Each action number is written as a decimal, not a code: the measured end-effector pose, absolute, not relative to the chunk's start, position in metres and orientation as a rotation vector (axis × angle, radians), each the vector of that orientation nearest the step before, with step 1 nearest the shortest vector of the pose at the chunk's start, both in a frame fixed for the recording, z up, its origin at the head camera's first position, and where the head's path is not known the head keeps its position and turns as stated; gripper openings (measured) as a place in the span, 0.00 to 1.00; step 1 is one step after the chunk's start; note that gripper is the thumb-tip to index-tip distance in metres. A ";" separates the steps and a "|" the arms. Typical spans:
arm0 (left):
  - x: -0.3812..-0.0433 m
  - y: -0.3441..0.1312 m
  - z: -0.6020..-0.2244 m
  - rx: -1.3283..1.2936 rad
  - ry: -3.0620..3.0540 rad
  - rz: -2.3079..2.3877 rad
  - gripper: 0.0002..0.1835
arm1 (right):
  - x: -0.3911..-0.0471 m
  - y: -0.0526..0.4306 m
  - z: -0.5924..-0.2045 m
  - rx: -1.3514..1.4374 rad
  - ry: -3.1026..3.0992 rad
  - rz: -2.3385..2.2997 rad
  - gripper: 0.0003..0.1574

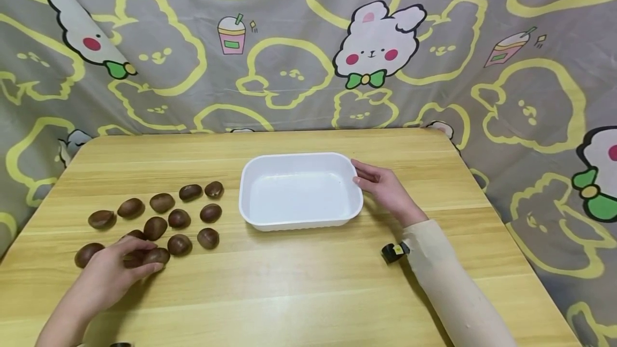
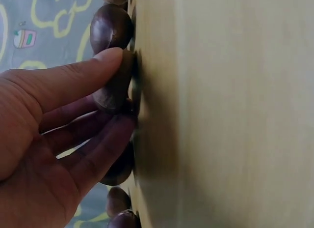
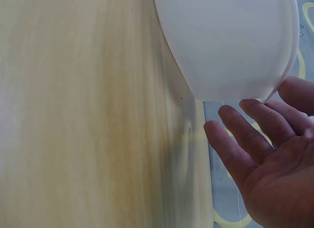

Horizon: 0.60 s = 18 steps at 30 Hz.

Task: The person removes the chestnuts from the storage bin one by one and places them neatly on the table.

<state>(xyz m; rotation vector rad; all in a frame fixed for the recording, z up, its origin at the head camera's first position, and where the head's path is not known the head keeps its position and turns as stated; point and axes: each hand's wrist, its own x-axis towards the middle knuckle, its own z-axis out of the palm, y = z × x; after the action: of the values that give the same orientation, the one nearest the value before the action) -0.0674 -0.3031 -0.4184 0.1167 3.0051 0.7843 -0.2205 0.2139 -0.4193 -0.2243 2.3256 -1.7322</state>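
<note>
My left hand (image 1: 108, 272) is low at the left, pinching a brown chestnut (image 1: 157, 256) between thumb and fingers. The left wrist view shows the thumb across this chestnut (image 2: 117, 85), close to the wooden tabletop. Several more chestnuts (image 1: 162, 202) lie loosely in rows around and beyond that hand, some partly hidden by it. A white rectangular plastic tray (image 1: 301, 225) with nothing inside stands at mid-table. Against its right end rests my right hand (image 1: 390, 191), fingers fairly straight and thumb near the rim, also seen by the tray wall (image 3: 235, 85) in the right wrist view.
The light wooden table (image 1: 299, 293) has rounded far corners. Behind and beside it hangs a grey curtain (image 1: 289, 25) with yellow outlines and cartoon rabbits. A small black strap device (image 1: 392, 252) sits at the right wrist.
</note>
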 end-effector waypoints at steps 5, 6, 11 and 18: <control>-0.069 -0.302 -0.416 0.113 2.989 0.756 0.25 | -0.221 0.214 -0.420 -0.226 2.323 -1.733 0.32; -0.070 -0.302 -0.417 0.121 2.991 0.752 0.24 | -0.221 0.214 -0.420 -0.227 2.324 -1.734 0.32; -0.070 -0.300 -0.414 0.153 2.978 0.740 0.25 | -0.222 0.216 -0.421 -0.229 2.328 -1.727 0.33; -0.082 -0.290 -0.381 0.215 3.035 0.824 0.25 | -0.227 0.228 -0.410 -0.254 2.379 -1.623 0.35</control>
<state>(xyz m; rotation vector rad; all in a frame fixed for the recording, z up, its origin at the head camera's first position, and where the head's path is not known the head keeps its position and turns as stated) -0.0825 -0.2901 -0.3811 0.2151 3.0349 0.8240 -0.2272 0.2276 -0.4095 -0.2542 2.3786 -1.6233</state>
